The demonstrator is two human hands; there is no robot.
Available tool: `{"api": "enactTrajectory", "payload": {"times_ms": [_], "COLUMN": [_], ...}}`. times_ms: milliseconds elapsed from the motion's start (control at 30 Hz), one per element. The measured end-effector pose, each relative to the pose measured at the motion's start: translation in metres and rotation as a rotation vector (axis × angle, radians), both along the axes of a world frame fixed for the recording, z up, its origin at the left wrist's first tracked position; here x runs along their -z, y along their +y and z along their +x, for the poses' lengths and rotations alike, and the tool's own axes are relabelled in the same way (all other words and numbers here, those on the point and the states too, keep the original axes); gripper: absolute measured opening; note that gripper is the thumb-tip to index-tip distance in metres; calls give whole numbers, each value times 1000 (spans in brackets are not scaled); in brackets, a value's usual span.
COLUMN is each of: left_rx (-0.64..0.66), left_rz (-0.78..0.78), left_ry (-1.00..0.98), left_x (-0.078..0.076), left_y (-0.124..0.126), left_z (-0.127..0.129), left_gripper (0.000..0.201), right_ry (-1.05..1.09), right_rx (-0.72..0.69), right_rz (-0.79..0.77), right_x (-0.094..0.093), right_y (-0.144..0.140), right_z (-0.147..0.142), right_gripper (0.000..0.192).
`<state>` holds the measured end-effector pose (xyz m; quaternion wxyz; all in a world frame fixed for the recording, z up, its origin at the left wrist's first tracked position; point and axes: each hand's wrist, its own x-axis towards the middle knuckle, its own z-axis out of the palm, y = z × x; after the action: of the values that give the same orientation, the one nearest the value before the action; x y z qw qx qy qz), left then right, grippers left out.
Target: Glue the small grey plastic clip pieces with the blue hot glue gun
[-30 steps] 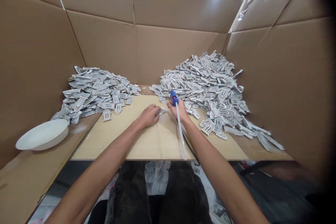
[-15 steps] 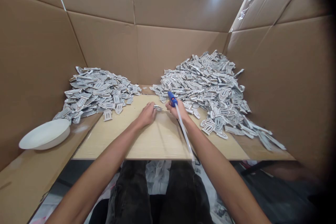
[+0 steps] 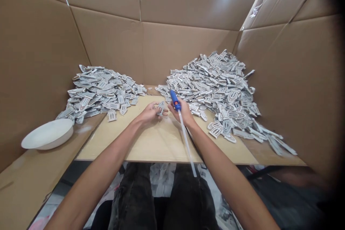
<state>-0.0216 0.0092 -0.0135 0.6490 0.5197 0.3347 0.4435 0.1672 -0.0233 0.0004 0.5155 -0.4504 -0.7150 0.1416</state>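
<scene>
My left hand (image 3: 151, 113) holds a small grey-white arch-shaped piece (image 3: 161, 108) with slots cut in it, its face turned up above the board. In my right hand (image 3: 184, 112) is a blue glue gun (image 3: 174, 99), with a long translucent glue stick (image 3: 186, 143) sticking out of its back toward me. The gun's nose points away, toward the right-hand pile. A narrow gap parts the piece from my right hand. Under both hands lies a pale wooden board (image 3: 159, 147).
A heap of similar pieces (image 3: 101, 88) lies at the back left, and a larger pile (image 3: 212, 82) at the back right. A white bowl (image 3: 48, 134) stands at the left. Cardboard walls (image 3: 188, 45) enclose the table at the back and sides.
My left hand has turned and its fingers have spread, so the arch-shaped piece now shows its face. The glue gun has tilted and shifted slightly left. The view has moved a little.
</scene>
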Motion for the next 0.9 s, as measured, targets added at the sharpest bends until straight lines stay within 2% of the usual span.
{"api": "enactTrajectory", "payload": {"times_ms": [100,267,500,733,900], "left_rx": [56,115,147,109,97], "left_rz": [43,120,257,320,306], "left_ry": [-7,42,124,159,156], "left_x": [5,9,4,0,1], "left_y": [5,8,0,-5,-5], "left_z": [1,1,-3,-3,-1], "left_gripper": [45,44,45,49,45], "right_ry": [-44,-81,-107,-96,-111], "right_rx": [33,32,49,14,-15], "right_rz": [9,50,75,30,33], "right_x": [-4,-8,-6,-5,-3], "right_y": [-6,-10,-7,-9,-9], "right_z": [-3,-5,-3,-8,-10], "right_gripper": [19,25,25,23,23]}}
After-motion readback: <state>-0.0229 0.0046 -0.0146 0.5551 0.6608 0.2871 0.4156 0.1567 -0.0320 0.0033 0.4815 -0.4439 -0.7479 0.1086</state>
